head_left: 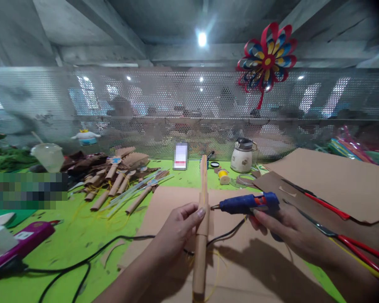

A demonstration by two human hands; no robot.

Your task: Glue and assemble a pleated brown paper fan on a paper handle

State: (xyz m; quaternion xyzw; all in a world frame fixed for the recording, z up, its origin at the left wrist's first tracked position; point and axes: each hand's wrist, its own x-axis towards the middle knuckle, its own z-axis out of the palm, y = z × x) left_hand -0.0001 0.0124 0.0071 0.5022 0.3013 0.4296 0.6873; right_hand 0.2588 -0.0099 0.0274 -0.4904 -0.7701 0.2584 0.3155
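My left hand [185, 221] is closed around a brown cardboard tube [201, 261], its thumb pressing on a paper band wrapped about the tube's upper part. A narrow folded strip of the same brown colour rises from the tube's far end, and thin yellow thread [217, 269] trails near its lower end. In my right hand [276, 225] is a blue hot glue gun [249, 203], held level. Its metal nozzle points left, close to the paper band. Whether the nozzle touches the band I cannot tell. Brown paper sheets [164, 202] lie under both hands.
Red-handled scissors [344, 240] lie at right on cardboard [341, 181]. Behind are a thread spool [223, 176], a white jug [241, 158] and a phone [180, 156]. Several tubes [116, 183] are piled left. A black cord [113, 244] runs to a purple power strip [25, 244].
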